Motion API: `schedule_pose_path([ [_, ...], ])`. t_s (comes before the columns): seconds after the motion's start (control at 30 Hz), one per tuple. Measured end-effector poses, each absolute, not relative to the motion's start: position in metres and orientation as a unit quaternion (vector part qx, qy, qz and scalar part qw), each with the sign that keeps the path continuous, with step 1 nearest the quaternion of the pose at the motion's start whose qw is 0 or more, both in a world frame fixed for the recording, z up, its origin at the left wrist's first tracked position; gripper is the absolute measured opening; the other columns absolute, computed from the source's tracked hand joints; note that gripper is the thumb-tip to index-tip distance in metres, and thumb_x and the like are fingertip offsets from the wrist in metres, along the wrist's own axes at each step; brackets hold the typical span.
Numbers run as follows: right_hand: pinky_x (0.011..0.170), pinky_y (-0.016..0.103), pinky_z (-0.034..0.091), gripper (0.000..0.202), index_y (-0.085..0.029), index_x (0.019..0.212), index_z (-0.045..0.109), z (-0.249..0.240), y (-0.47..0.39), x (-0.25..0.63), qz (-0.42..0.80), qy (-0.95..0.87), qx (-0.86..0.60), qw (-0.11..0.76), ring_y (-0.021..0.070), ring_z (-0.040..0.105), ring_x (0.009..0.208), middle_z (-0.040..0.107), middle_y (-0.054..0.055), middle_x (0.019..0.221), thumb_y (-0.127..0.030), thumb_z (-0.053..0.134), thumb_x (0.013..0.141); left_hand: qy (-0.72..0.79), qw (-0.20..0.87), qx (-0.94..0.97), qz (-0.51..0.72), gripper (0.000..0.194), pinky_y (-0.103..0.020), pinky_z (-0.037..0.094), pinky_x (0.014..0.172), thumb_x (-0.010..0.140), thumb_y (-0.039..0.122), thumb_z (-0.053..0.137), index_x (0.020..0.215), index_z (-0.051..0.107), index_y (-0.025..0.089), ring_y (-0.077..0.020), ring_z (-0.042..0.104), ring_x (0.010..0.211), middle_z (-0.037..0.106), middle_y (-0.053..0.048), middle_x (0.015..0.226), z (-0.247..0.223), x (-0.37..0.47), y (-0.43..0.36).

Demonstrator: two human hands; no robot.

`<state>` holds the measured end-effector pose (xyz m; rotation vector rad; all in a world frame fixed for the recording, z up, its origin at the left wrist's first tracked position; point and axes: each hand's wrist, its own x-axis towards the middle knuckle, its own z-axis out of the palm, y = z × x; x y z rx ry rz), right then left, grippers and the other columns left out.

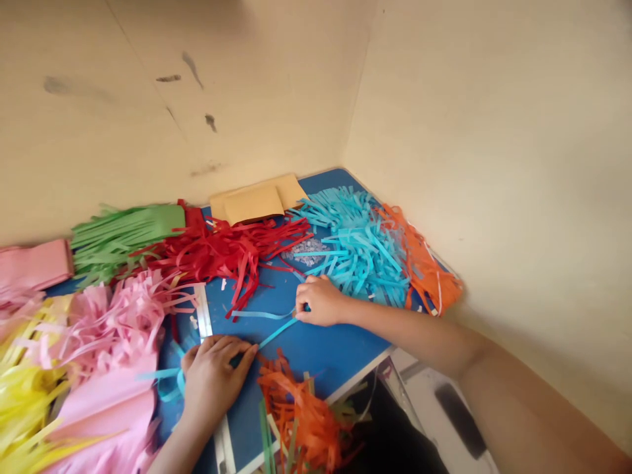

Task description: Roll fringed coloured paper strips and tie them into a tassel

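A narrow light-blue paper strip (277, 334) is stretched between my two hands above the blue table. My left hand (216, 372) pinches its near end between thumb and fingers, and a fringe of blue paper strips (172, 387) sticks out on that hand's left side. My right hand (320, 301) is closed around the strip's other end. A loose blue strip (264, 315) trails leftward from the right hand. Beyond that hand lies a heap of blue fringed paper (363, 243).
Red (232, 247), green (131, 230), pink (106, 382) and yellow fringed paper (29, 388) cover the left side. Orange fringe lies at the right edge (429, 270) and near front (301, 415). Folded tan paper (257, 201) and small grey pieces (307, 251) sit behind. Walls bound the table (326, 349).
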<state>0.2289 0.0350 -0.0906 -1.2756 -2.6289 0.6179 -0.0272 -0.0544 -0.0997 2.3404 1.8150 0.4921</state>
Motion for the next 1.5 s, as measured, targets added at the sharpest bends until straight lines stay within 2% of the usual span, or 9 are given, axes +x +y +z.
schedule_pose_path([
  [0.13,0.077,0.035,0.03,0.002,-0.023,0.08,0.071,-0.075,0.035,0.222,0.154,-0.907,-0.39,0.043,0.0226,0.052,0.094,0.069,0.002,0.092,-0.024,0.072,0.08,0.563,0.004,0.819,0.11,0.017,-0.047,0.036,0.088,0.089,0.03,0.055,0.088,0.072,0.028,-0.028,0.062,0.091,0.074,-0.002,0.088,-0.089,-0.019,-0.053],
  [0.27,0.084,0.043,0.028,0.014,-0.021,0.085,0.07,-0.075,0.025,0.226,0.036,-0.965,-0.253,0.062,0.0243,0.048,0.101,0.07,0.005,0.091,-0.014,0.058,0.09,0.467,-0.083,0.874,0.103,0.04,-0.053,0.029,0.098,0.086,0.011,0.051,0.11,0.07,0.036,-0.0286,0.061,0.099,0.075,-0.001,0.097,-0.088,-0.013,-0.059],
  [0.67,0.085,0.045,0.033,0.022,-0.013,0.085,0.068,-0.09,0.028,0.213,-0.064,-0.972,-0.22,0.056,0.0236,0.052,0.089,0.068,0.009,0.083,-0.018,0.049,0.095,0.436,-0.155,0.875,0.142,0.023,-0.056,0.026,0.109,0.092,0.019,0.052,0.084,0.074,0.023,-0.0199,0.067,0.073,0.073,-0.001,0.075,-0.082,0.019,-0.043],
  [0.8,0.083,0.043,0.034,0.014,-0.015,0.079,0.07,-0.062,0.011,0.214,0.02,-0.958,-0.281,0.06,0.0228,0.055,0.087,0.071,0.008,0.081,-0.023,0.061,0.086,0.427,-0.188,0.865,0.183,0.028,-0.052,0.024,0.113,0.091,0.011,0.048,0.082,0.072,0.022,-0.0182,0.069,0.072,0.073,0.0,0.074,-0.065,0.011,-0.054],
  [0.9,0.084,0.039,0.034,0.009,-0.023,0.082,0.073,-0.027,-0.024,0.221,0.158,-0.923,-0.302,0.178,0.0194,0.058,0.09,0.073,0.002,0.088,-0.03,0.068,0.085,0.402,-0.195,0.856,0.26,0.028,-0.051,0.012,0.12,0.092,0.015,0.047,0.1,0.071,0.026,-0.017,0.071,0.081,0.076,0.001,0.086,-0.038,-0.004,-0.08],
  [1.03,0.077,0.03,0.039,0.04,-0.018,0.075,0.071,0.004,-0.054,0.223,0.496,-0.787,-0.275,0.242,0.0141,0.059,0.075,0.069,0.0,0.078,-0.052,0.059,0.09,0.344,-0.16,0.875,0.302,0.036,-0.053,0.013,0.122,0.095,0.016,0.042,0.114,0.068,0.033,-0.0172,0.072,0.087,0.077,0.002,0.094,-0.008,-0.007,-0.118],
  [1.17,0.057,0.023,0.035,0.051,-0.013,0.061,0.066,0.0,-0.058,0.213,0.756,-0.57,-0.26,0.188,0.0089,0.046,0.054,0.056,-0.003,0.055,-0.061,0.082,0.061,0.376,-0.127,0.833,0.386,0.029,-0.05,0.023,0.12,0.096,0.018,0.045,0.108,0.069,0.03,-0.0151,0.071,0.08,0.077,0.002,0.086,0.003,0.009,-0.129],
  [1.37,0.037,0.018,0.031,0.044,-0.011,0.064,0.067,-0.029,-0.08,0.199,0.829,-0.403,-0.254,0.293,0.0056,0.042,0.036,0.06,0.0,0.051,-0.048,0.09,0.056,0.436,-0.076,0.778,0.446,0.019,-0.028,0.056,0.092,0.095,0.031,0.052,0.09,0.069,0.027,-0.0131,0.072,0.075,0.076,0.002,0.082,-0.007,0.023,-0.132],
  [1.5,0.032,0.015,0.03,0.043,-0.014,0.069,0.063,-0.034,-0.093,0.193,0.817,-0.345,-0.261,0.381,0.0061,0.043,0.031,0.056,-0.004,0.044,-0.042,0.092,0.055,0.471,0.038,0.733,0.49,0.018,-0.023,0.061,0.075,0.094,0.031,0.053,0.095,0.07,0.027,-0.0145,0.072,0.076,0.075,0.0,0.083,-0.027,0.036,-0.142],
])
